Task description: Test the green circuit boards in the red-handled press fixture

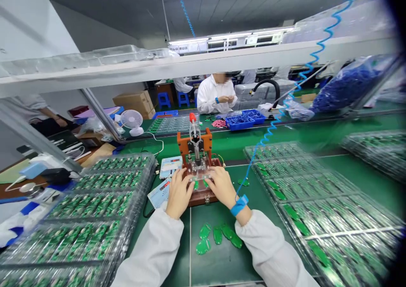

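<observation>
Both my hands rest on a small brown test jig (199, 194) with an orange frame and a red-knobbed lever (192, 118). My left hand (179, 192) lies on the jig's left side, fingers curled down onto its clear plate. My right hand (222, 186) covers the right side, fingers bent over the plate; a blue wrist strap (239, 205) with a coiled blue cord sits on that wrist. A bit of green board (196, 184) shows between my hands. Several loose green circuit boards (218, 236) lie on the green mat in front of the jig.
Stacked clear trays of green boards stand at left (95, 211) and right (323, 202). A small white fan (132, 121), paper cards (169, 166), and a blue parts bin (244, 118) lie behind. A person in white (217, 94) sits across the bench.
</observation>
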Demonstrator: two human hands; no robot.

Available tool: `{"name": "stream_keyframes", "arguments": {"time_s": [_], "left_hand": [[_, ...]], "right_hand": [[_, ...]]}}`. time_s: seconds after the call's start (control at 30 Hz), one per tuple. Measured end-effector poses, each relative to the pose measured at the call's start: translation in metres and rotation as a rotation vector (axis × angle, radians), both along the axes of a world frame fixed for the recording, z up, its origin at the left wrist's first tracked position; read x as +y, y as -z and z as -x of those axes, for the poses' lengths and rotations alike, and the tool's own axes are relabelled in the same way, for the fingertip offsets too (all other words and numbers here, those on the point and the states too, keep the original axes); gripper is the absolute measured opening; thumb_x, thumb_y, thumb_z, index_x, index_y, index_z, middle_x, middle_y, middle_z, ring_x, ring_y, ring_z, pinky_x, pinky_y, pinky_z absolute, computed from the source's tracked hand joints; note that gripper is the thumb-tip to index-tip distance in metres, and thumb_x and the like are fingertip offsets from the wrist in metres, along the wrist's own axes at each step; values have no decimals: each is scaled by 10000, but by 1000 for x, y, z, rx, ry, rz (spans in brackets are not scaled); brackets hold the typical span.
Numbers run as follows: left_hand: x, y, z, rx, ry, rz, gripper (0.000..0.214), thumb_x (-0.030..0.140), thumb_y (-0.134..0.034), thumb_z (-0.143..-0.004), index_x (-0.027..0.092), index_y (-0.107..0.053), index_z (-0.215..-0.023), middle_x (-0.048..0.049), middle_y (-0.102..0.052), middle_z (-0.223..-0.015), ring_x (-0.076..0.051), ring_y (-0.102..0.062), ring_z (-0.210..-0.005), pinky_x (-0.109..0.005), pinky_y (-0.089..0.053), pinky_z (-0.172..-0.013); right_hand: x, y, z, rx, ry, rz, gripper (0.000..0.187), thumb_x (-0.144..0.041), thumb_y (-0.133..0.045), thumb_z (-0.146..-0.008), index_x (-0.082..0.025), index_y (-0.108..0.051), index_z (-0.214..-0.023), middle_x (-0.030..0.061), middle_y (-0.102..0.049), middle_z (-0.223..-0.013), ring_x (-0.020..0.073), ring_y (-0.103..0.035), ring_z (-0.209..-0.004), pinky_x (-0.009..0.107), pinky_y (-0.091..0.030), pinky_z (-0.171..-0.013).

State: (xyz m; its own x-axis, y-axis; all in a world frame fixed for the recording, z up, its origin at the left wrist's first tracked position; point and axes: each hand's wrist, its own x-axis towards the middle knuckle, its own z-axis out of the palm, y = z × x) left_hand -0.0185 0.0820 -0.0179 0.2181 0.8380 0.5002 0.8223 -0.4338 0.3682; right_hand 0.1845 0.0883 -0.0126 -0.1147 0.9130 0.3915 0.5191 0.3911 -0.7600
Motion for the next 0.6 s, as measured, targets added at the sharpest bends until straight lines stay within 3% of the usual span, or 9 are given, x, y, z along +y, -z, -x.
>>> {"name": "stream_keyframes", "arguments": {"time_s": [0.1, 0.2, 0.3, 0.43, 0.53, 0.6], "left_hand": [[-2, -3, 2, -110, 17, -8, 253, 377, -527, -1002, 194, -687, -1074, -140, -657, -1236, -352, -556, -1254, -568, -464, -1072], [-15, -5, 5, -242, -31, 16, 343, 519, -542, -989, 205, -677, -1014, -82, -719, -980, -298, -670, -944, -473, -542, -877], [-39, -5, 4, -320, -38, 51, 425, 628, -586, -945, 226, -720, -976, -51, -739, -914, -267, -697, -828, -409, -554, -790], [-73, -4, -9, -353, 33, 252, 537, 754, -654, -830, 237, -752, -937, -26, -743, -792, -246, -720, -720, -355, -590, -716], [-91, -4, -20, -367, 75, 409, 526, 753, -709, -780, 228, -729, -801, -17, -728, -728, -218, -713, -651, -297, -597, -663], [-101, -3, -24, -401, 148, 449, 495, 712, -698, -824, 226, -715, -735, -25, -727, -751, -196, -702, -646, -262, -593, -650]], "right_hand": [[1, -8, -5, 61, -35, 82, 148, -150, -688, -877, -202, -701, -1014, 107, -697, -1196, 285, -586, -1228, 485, -448, -1085], [-14, -11, -13, 197, -55, 196, 114, -184, -648, -919, -192, -677, -1029, 46, -731, -966, 192, -683, -922, 349, -546, -895], [-44, -7, -17, 349, -83, 302, 126, -284, -635, -940, -187, -681, -1006, 24, -724, -885, 154, -677, -801, 279, -555, -765], [-83, 3, -18, 478, -164, 440, 232, -399, -693, -882, -189, -710, -977, 13, -711, -848, 130, -634, -724, 240, -513, -666], [-104, 6, -23, 506, -195, 541, 254, -410, -704, -844, -174, -699, -936, 0, -676, -748, 110, -580, -634, 220, -456, -591], [-115, 2, -29, 484, -213, 591, 230, -381, -705, -830, -170, -695, -919, -7, -665, -707, 101, -559, -598, 211, -429, -563]]}}
